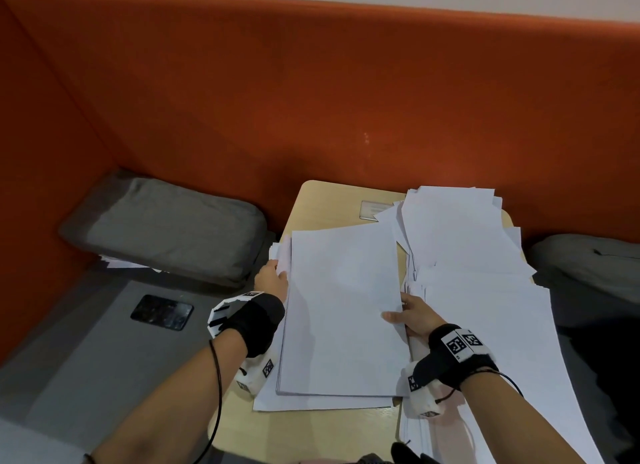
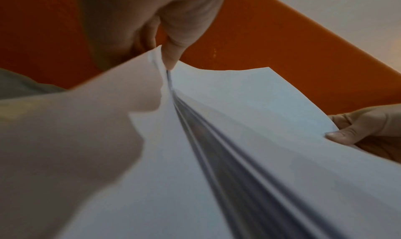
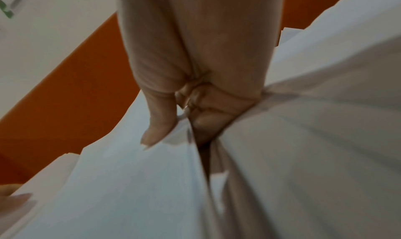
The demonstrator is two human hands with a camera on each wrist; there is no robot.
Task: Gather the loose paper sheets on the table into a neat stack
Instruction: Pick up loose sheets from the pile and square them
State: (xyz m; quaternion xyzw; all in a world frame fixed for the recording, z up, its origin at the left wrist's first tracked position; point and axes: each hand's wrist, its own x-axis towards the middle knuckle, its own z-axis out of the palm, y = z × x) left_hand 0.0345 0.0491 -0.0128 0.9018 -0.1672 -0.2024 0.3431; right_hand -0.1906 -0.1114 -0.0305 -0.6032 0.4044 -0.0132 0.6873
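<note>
A squared bundle of white paper sheets (image 1: 341, 307) lies over the left part of the small wooden table (image 1: 322, 200). My left hand (image 1: 273, 278) pinches its left edge, thumb on top (image 2: 171, 54). My right hand (image 1: 412, 314) grips the bundle's right edge, thumb on the top sheet (image 3: 158, 127) and fingers underneath. One sheet (image 1: 311, 403) sticks out crooked under the bundle. A loose, fanned heap of sheets (image 1: 460, 242) covers the table's right side and spills toward me (image 1: 502, 359).
An orange padded wall (image 1: 311, 100) rises behind the table. A grey cushion (image 1: 166, 228) sits left on the bench, with a dark phone (image 1: 162, 312) in front of it. Another grey cushion (image 1: 585, 259) lies at right. A small card (image 1: 374, 209) rests at the table's back.
</note>
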